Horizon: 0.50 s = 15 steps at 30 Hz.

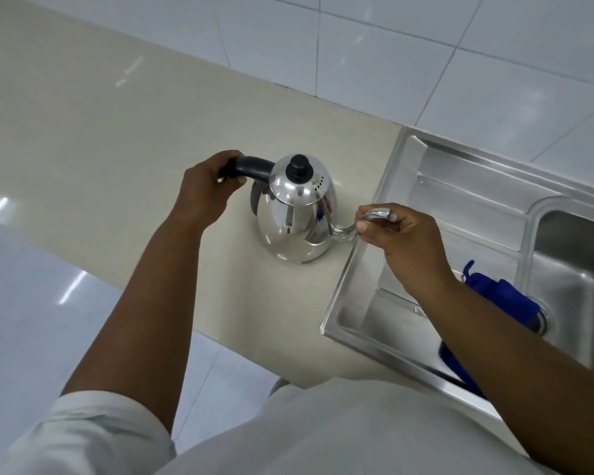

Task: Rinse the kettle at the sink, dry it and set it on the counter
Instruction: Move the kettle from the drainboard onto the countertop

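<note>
Kettle [294,217] upright on counter [117,149]

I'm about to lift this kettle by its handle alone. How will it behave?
The kettle is probably rigid: polished metal, so likely slippery if wet. Its handle sits off to one side, so it may swing spout-down once the right hand lets go of the spout. The left hand has a full grip. The lid might shift.

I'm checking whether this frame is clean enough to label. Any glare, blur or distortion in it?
Head view: bright glare streaks on the floor and counter; the kettle mirrors its surroundings, with highlights; wide-angle tilt skews the sink and wall tiles; left hand and right hand look sharp; the blue cloth is slightly soft.
</note>
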Each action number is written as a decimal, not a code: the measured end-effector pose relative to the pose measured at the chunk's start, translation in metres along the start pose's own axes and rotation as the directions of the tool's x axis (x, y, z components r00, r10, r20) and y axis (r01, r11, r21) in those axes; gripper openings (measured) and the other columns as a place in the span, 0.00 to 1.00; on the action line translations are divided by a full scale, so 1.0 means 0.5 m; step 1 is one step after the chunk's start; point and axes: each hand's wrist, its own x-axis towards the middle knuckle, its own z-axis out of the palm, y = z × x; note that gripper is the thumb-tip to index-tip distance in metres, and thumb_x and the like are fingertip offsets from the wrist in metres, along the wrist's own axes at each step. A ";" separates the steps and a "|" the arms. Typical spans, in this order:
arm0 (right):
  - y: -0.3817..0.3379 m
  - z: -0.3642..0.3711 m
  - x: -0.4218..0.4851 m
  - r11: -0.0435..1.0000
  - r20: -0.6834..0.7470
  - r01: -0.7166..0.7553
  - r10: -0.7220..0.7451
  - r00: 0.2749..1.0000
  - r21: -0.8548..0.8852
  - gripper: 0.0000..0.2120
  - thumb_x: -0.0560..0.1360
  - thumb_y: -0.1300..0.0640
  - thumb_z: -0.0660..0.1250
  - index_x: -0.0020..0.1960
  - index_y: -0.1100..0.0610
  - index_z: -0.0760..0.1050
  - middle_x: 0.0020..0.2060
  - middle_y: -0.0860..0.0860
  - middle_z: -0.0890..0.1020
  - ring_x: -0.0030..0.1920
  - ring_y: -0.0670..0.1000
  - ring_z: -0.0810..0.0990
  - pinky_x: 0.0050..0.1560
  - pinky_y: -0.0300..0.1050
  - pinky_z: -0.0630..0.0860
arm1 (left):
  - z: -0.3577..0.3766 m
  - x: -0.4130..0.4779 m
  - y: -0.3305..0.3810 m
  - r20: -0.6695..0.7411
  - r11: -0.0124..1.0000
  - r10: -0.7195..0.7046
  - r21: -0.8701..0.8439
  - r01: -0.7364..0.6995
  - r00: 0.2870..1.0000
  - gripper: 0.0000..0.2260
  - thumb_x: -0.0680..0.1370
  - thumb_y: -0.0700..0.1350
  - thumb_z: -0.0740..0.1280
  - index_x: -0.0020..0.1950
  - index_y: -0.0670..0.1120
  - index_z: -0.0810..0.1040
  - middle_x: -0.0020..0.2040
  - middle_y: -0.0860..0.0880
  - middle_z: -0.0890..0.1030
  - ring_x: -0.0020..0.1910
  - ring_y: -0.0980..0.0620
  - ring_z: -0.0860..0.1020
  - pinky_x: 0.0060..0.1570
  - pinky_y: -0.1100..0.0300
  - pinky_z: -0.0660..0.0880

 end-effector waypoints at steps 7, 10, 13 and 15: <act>0.010 0.045 0.021 0.997 0.004 -0.024 0.025 1.000 -0.075 0.08 0.70 0.62 0.77 0.50 0.57 0.86 0.46 0.53 0.88 0.52 0.55 0.86 0.61 0.61 0.80 | -0.018 0.037 -0.040 0.016 1.000 -0.011 -0.017 0.012 1.000 0.14 0.75 0.38 0.69 0.60 0.49 0.78 0.44 0.52 0.79 0.43 0.54 0.75 0.45 0.65 0.69; 0.014 0.049 0.024 0.996 -0.001 -0.030 0.030 1.000 -0.085 0.08 0.70 0.60 0.77 0.49 0.55 0.86 0.46 0.52 0.88 0.52 0.54 0.86 0.61 0.60 0.80 | -0.015 0.040 -0.051 0.026 0.999 -0.011 -0.045 0.012 1.000 0.15 0.75 0.38 0.70 0.59 0.49 0.78 0.45 0.53 0.79 0.44 0.53 0.76 0.48 0.63 0.70; 0.009 0.054 0.023 0.995 -0.002 -0.028 0.028 1.000 -0.093 0.08 0.70 0.62 0.77 0.49 0.55 0.86 0.45 0.50 0.88 0.51 0.52 0.86 0.61 0.58 0.80 | -0.013 0.037 -0.056 0.025 0.998 -0.012 -0.063 0.013 1.000 0.15 0.75 0.37 0.69 0.60 0.49 0.78 0.45 0.53 0.79 0.44 0.53 0.76 0.49 0.62 0.71; 0.003 0.056 0.017 0.993 0.003 -0.021 0.021 1.000 -0.118 0.08 0.71 0.61 0.76 0.49 0.53 0.85 0.45 0.48 0.88 0.50 0.49 0.86 0.61 0.56 0.80 | -0.013 0.033 -0.056 0.022 0.996 -0.016 -0.088 0.018 1.000 0.16 0.75 0.36 0.69 0.59 0.51 0.78 0.47 0.54 0.80 0.45 0.53 0.77 0.52 0.60 0.72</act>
